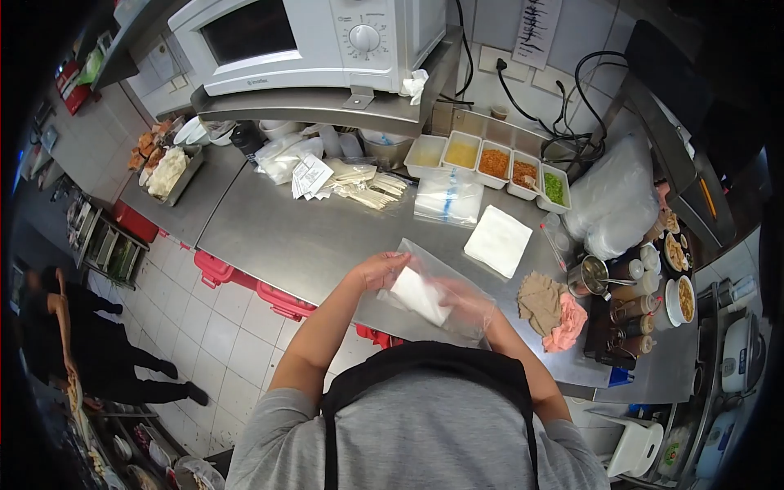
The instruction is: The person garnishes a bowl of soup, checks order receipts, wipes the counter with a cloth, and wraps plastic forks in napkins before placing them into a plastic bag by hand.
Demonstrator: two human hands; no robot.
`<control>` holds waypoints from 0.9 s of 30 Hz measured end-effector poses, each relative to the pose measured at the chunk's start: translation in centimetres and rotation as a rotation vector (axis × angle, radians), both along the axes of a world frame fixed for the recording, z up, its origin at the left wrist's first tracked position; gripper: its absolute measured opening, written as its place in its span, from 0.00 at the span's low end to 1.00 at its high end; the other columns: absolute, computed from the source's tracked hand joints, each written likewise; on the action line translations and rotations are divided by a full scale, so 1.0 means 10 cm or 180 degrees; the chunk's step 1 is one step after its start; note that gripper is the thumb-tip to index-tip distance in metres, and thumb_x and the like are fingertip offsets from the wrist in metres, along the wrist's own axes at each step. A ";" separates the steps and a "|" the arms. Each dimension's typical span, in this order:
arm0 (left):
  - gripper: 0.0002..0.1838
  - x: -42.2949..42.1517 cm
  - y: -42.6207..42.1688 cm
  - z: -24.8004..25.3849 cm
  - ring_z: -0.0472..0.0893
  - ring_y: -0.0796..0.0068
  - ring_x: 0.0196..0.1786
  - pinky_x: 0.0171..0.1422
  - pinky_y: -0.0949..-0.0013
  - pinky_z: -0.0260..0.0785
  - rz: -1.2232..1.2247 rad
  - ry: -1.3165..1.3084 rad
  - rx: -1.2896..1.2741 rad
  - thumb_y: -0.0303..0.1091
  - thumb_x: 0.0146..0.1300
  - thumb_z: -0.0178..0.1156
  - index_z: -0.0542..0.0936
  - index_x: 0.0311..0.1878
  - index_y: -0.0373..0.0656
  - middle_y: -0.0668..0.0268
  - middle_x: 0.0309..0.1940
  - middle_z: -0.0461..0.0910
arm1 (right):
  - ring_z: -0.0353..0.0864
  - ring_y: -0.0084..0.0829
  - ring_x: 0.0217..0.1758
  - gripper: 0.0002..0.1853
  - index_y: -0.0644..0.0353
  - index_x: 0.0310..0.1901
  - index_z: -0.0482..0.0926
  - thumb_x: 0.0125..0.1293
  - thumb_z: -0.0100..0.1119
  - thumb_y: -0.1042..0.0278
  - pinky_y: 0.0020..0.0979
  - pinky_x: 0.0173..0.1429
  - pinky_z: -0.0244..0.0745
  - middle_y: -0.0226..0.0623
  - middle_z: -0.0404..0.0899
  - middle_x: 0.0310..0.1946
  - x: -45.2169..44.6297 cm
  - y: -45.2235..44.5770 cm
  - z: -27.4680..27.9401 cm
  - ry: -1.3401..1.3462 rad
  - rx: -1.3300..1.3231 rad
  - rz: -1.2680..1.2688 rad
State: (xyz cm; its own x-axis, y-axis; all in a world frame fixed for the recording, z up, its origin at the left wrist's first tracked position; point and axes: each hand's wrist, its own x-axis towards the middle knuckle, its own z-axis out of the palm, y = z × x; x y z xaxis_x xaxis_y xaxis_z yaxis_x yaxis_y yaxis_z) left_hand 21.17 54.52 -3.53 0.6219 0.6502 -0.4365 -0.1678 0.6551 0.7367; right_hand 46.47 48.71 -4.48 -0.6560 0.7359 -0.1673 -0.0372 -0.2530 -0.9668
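Note:
Over the front edge of the steel counter, my left hand (pixel 382 270) pinches the upper left edge of a clear plastic bag (pixel 416 251). A folded white napkin (pixel 420 296) shows at the bag, next to my left fingers. My right hand (pixel 464 300) looks hazy through the plastic, closed at the napkin's right end; whether it is inside or behind the bag I cannot tell. Beyond my hands lie a stack of white napkins (pixel 498 241) and a pack of clear bags with a blue stripe (pixel 448 196).
White tubs of toppings (pixel 494 162) line the back. Wrapped wooden sticks (pixel 371 187) lie left of them. A brown cloth (pixel 539 305), a pink cloth (pixel 565 322) and a metal pot (pixel 585 278) are at right. Overhead is a microwave (pixel 310 41). Another person (pixel 106 343) stands far left.

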 end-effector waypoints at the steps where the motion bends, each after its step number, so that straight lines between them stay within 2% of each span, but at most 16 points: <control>1: 0.17 0.00 0.04 -0.04 0.82 0.74 0.43 0.49 0.68 0.76 0.0039 0.0014 -0.0108 0.46 0.66 0.54 0.78 0.50 0.44 0.67 0.41 0.81 | 0.71 0.28 0.52 0.25 0.56 0.59 0.73 0.58 0.51 0.69 0.28 0.57 0.66 0.34 0.72 0.54 0.07 0.01 -0.01 -0.0401 0.0218 0.0099; 3: 0.17 -0.01 0.11 -0.11 0.82 0.74 0.43 0.48 0.68 0.76 0.0063 0.0101 -0.0054 0.46 0.66 0.54 0.78 0.50 0.44 0.68 0.42 0.81 | 0.72 0.29 0.49 0.22 0.55 0.57 0.75 0.59 0.53 0.64 0.29 0.56 0.65 0.33 0.75 0.50 0.18 0.01 0.02 -0.1199 0.0645 0.0294; 6: 0.16 0.02 0.14 -0.09 0.81 0.74 0.45 0.50 0.66 0.76 0.0024 0.0051 -0.0107 0.45 0.66 0.54 0.78 0.49 0.44 0.67 0.44 0.81 | 0.72 0.27 0.46 0.20 0.54 0.54 0.78 0.61 0.56 0.59 0.29 0.54 0.66 0.31 0.78 0.44 0.15 0.05 0.07 -0.1269 0.0335 0.0185; 9: 0.17 0.03 0.11 0.02 0.81 0.73 0.45 0.51 0.66 0.76 -0.0046 -0.0022 -0.0187 0.46 0.66 0.55 0.78 0.50 0.44 0.66 0.45 0.80 | 0.72 0.25 0.46 0.18 0.55 0.53 0.78 0.62 0.56 0.60 0.29 0.54 0.66 0.29 0.78 0.44 0.09 0.11 0.09 -0.0860 0.0341 0.0419; 12: 0.18 0.03 0.12 -0.01 0.81 0.71 0.47 0.52 0.65 0.76 -0.0025 -0.0007 -0.0205 0.46 0.66 0.54 0.77 0.51 0.44 0.65 0.46 0.80 | 0.72 0.23 0.47 0.17 0.55 0.53 0.79 0.63 0.55 0.65 0.27 0.53 0.66 0.28 0.78 0.45 0.02 0.08 0.21 -0.0460 0.0180 0.0242; 14: 0.19 0.01 0.13 -0.04 0.81 0.70 0.48 0.53 0.64 0.76 0.0013 0.0017 -0.0181 0.47 0.66 0.54 0.77 0.51 0.44 0.65 0.47 0.80 | 0.72 0.23 0.47 0.17 0.55 0.53 0.78 0.61 0.56 0.67 0.27 0.53 0.67 0.29 0.78 0.46 0.07 0.15 0.01 -0.0853 0.0345 0.0241; 18: 0.19 0.00 0.10 0.00 0.81 0.71 0.48 0.53 0.64 0.76 0.0073 -0.0060 -0.0089 0.46 0.67 0.52 0.76 0.52 0.43 0.64 0.46 0.80 | 0.72 0.24 0.48 0.20 0.53 0.56 0.76 0.59 0.56 0.72 0.27 0.53 0.68 0.30 0.77 0.48 0.01 0.20 0.10 -0.1303 0.0754 0.0480; 22: 0.15 0.02 0.12 -0.02 0.81 0.71 0.46 0.51 0.65 0.76 0.0459 -0.0171 0.0052 0.41 0.68 0.52 0.76 0.52 0.42 0.63 0.46 0.80 | 0.72 0.25 0.50 0.24 0.52 0.59 0.73 0.59 0.55 0.72 0.28 0.54 0.68 0.32 0.75 0.53 0.00 0.24 0.04 -0.0927 0.0782 0.0565; 24: 0.13 0.08 0.12 -0.09 0.81 0.69 0.47 0.51 0.64 0.75 0.1454 0.0255 0.1166 0.34 0.68 0.52 0.75 0.52 0.40 0.62 0.45 0.80 | 0.72 0.25 0.50 0.25 0.52 0.61 0.71 0.60 0.57 0.71 0.29 0.55 0.68 0.32 0.74 0.55 0.03 0.20 0.13 -0.0811 0.0466 0.0462; 25: 0.13 0.12 0.11 -0.11 0.81 0.69 0.47 0.52 0.64 0.75 0.1942 0.0468 0.1727 0.31 0.67 0.52 0.75 0.52 0.39 0.61 0.45 0.80 | 0.72 0.26 0.51 0.26 0.52 0.62 0.70 0.60 0.57 0.70 0.30 0.55 0.68 0.32 0.73 0.55 0.05 0.22 0.10 -0.0843 0.0597 0.0463; 26: 0.13 0.13 0.05 -0.14 0.79 0.66 0.51 0.55 0.61 0.72 0.1939 0.0966 0.2458 0.28 0.66 0.52 0.74 0.53 0.39 0.60 0.47 0.79 | 0.72 0.26 0.51 0.27 0.51 0.63 0.68 0.60 0.58 0.68 0.30 0.55 0.69 0.33 0.73 0.56 0.06 0.25 0.04 -0.0871 0.0722 0.0458; 27: 0.15 0.17 -0.09 0.05 0.77 0.64 0.54 0.59 0.59 0.69 0.1907 0.1464 0.3185 0.25 0.65 0.51 0.73 0.54 0.38 0.60 0.50 0.78 | 0.72 0.26 0.51 0.28 0.51 0.65 0.67 0.61 0.58 0.67 0.31 0.55 0.70 0.33 0.72 0.56 0.07 0.26 -0.03 -0.0902 0.0844 0.0449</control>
